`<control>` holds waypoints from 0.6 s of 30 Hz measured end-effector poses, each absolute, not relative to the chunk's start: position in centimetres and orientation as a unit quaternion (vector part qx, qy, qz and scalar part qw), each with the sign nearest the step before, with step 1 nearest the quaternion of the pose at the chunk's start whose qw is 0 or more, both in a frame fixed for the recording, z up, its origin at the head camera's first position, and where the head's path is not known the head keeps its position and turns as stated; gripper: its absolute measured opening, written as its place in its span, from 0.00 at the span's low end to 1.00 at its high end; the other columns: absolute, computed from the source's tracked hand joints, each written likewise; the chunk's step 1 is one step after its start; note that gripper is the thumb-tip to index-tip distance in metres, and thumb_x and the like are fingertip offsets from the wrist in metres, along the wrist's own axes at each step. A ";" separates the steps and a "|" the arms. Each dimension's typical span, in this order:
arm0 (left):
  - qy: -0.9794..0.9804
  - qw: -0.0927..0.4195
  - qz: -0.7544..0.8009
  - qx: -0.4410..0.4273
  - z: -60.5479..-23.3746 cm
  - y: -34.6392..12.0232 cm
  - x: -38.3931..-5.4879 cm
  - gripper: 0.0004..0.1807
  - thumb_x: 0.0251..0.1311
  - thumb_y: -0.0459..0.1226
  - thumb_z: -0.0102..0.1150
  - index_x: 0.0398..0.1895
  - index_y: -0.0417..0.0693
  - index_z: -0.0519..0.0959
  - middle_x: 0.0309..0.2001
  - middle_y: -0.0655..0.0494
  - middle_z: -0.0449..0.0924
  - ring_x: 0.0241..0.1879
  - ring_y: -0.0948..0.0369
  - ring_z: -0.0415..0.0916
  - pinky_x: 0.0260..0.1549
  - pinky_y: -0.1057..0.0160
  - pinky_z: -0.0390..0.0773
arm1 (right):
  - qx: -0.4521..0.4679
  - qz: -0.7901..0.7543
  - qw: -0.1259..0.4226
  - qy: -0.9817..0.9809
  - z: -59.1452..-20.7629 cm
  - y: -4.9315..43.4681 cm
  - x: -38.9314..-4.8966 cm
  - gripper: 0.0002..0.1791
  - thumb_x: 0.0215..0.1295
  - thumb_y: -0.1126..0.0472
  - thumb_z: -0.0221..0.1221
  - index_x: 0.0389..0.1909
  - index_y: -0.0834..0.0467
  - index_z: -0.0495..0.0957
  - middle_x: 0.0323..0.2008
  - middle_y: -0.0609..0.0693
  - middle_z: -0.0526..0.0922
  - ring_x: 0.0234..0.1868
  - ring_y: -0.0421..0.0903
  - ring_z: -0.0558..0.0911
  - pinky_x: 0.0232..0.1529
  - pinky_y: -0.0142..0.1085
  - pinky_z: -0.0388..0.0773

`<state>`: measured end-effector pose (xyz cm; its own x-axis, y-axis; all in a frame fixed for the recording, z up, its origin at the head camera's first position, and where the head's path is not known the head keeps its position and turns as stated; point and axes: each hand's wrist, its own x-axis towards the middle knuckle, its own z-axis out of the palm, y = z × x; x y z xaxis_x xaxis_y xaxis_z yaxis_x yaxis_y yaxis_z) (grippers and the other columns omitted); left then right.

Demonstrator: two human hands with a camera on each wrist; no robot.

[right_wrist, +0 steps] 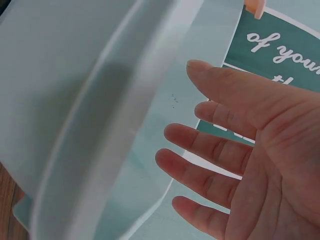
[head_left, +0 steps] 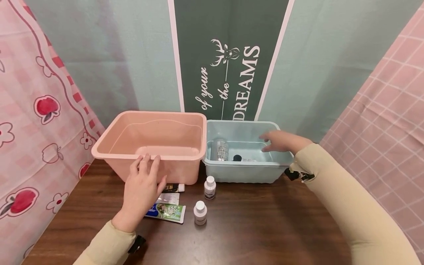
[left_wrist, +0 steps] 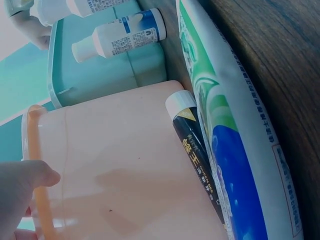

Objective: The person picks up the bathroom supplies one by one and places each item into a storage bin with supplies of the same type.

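Note:
My left hand [head_left: 142, 187] rests its fingertips on the front rim of a pink plastic bin [head_left: 179, 171], fingers fairly straight. In the left wrist view, part of that hand [left_wrist: 22, 187] lies at the rim. Over the right end of a light blue bin [head_left: 245, 173] hovers my right hand [head_left: 281, 141]; its fingers [right_wrist: 200, 165] are spread and hold nothing in the right wrist view. Inside the blue bin lie a clear bottle [head_left: 220, 149] with a printed label and a black-capped item [head_left: 237, 158], mostly hidden by the front wall.
Two white bottles, one near the blue bin [head_left: 210, 188] and one closer [head_left: 200, 213], stand upright on the wooden table [head_left: 251, 228]. Beside my left hand lie a green-and-blue tube [head_left: 170, 212], a pale packet [head_left: 169, 199] and a black tube [left_wrist: 195, 150]. Curtains [head_left: 139, 55] hang behind.

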<state>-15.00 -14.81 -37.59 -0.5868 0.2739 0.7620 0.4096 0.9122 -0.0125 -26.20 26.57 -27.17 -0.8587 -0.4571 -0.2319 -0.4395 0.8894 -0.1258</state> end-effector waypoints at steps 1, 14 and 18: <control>-0.887 0.412 -0.082 -0.192 -37.6 -14.8 -15.0 0.33 0.45 0.43 0.61 0.56 0.36 0.69 0.51 0.29 0.66 0.50 0.34 0.63 0.38 0.41 0.74 | -0.230 -0.034 0.130 0.964 -27.2 26.7 -26.1 0.30 0.60 0.60 0.60 0.59 0.72 0.66 0.50 0.68 0.75 0.54 0.63 0.73 0.56 0.55 0.66; -0.883 0.421 -0.085 -0.188 -37.5 -14.7 -15.2 0.32 0.45 0.43 0.61 0.55 0.35 0.70 0.51 0.29 0.67 0.49 0.33 0.64 0.35 0.40 0.74 | -0.207 -0.048 0.125 0.969 -27.7 26.9 -24.8 0.32 0.61 0.54 0.60 0.62 0.68 0.67 0.58 0.67 0.71 0.58 0.63 0.69 0.58 0.57 0.63; -0.884 0.418 -0.087 -0.190 -37.8 -14.7 -15.2 0.32 0.46 0.43 0.60 0.55 0.35 0.69 0.51 0.29 0.67 0.49 0.33 0.64 0.37 0.40 0.73 | -0.204 -0.045 0.122 0.970 -28.0 27.0 -24.5 0.32 0.61 0.54 0.60 0.61 0.67 0.67 0.58 0.67 0.70 0.59 0.63 0.69 0.57 0.57 0.63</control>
